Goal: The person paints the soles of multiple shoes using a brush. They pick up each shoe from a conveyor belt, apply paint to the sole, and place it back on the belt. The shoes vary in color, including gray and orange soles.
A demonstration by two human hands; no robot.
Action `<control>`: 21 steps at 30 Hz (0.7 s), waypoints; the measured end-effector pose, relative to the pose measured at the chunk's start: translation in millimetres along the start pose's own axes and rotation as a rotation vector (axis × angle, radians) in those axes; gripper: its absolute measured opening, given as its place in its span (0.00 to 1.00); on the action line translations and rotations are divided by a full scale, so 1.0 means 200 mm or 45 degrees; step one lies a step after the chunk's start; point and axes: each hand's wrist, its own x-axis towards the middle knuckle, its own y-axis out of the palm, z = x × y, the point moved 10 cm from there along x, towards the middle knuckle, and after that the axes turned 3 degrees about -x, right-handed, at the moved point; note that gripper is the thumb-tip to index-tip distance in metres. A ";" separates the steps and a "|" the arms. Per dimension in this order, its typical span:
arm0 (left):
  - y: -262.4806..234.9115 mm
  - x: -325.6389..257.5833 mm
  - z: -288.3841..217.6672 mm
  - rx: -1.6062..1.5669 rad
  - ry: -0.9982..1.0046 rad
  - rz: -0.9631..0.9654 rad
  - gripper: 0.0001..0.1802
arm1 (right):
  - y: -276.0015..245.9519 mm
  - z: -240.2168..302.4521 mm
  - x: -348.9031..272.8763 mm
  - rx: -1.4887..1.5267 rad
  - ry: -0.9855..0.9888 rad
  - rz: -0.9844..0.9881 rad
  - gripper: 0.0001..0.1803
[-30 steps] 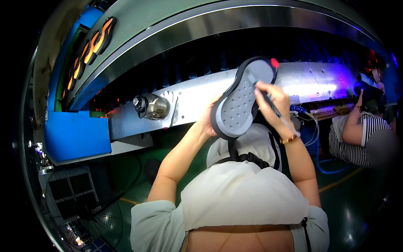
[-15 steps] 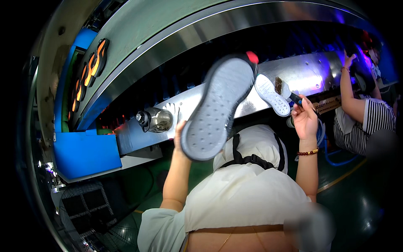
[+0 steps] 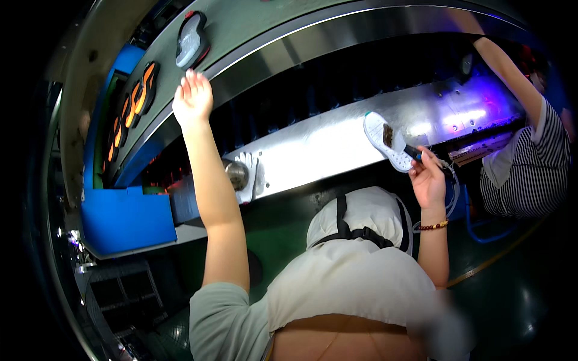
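My left hand (image 3: 194,99) is stretched out over the edge of the green conveyor belt (image 3: 253,30), fingers extended and holding nothing. Just beyond its fingertips lies a dark shoe sole (image 3: 191,43) with a pale grey face and a red tip. In my right hand (image 3: 428,180) is a flat paintbrush (image 3: 413,151), gripped by its black handle. Its brown bristles are over a white shoe-shaped sole piece (image 3: 374,127) on the metal shelf; whether they touch it I cannot tell.
Several orange-and-black soles (image 3: 143,90) lie on the belt at the left. A metal bottle (image 3: 236,174), partly hidden by my left forearm, and white gloves (image 3: 250,171) are on the shelf (image 3: 313,144). A co-worker in a striped top (image 3: 524,180) reaches toward the belt at right.
My left hand has moved up and left and let go of the sole, which now lies on the belt. The brush has shifted left over the white piece. The co-worker's arm has risen.
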 end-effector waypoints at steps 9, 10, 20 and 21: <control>-0.57 -0.43 0.31 0.273 -0.346 -0.042 0.11 | -0.16 0.02 0.02 -0.074 0.029 -0.106 0.12; -0.64 -0.48 0.34 0.256 -0.393 -0.111 0.13 | -0.15 0.02 0.03 -0.052 0.029 -0.085 0.12; -1.16 -0.70 0.44 0.421 -0.518 -0.407 0.17 | -0.10 -0.04 0.08 -0.055 0.097 -0.045 0.12; -1.15 -0.70 0.48 0.469 -0.511 -0.327 0.09 | -0.10 -0.03 0.09 -0.057 0.092 -0.046 0.12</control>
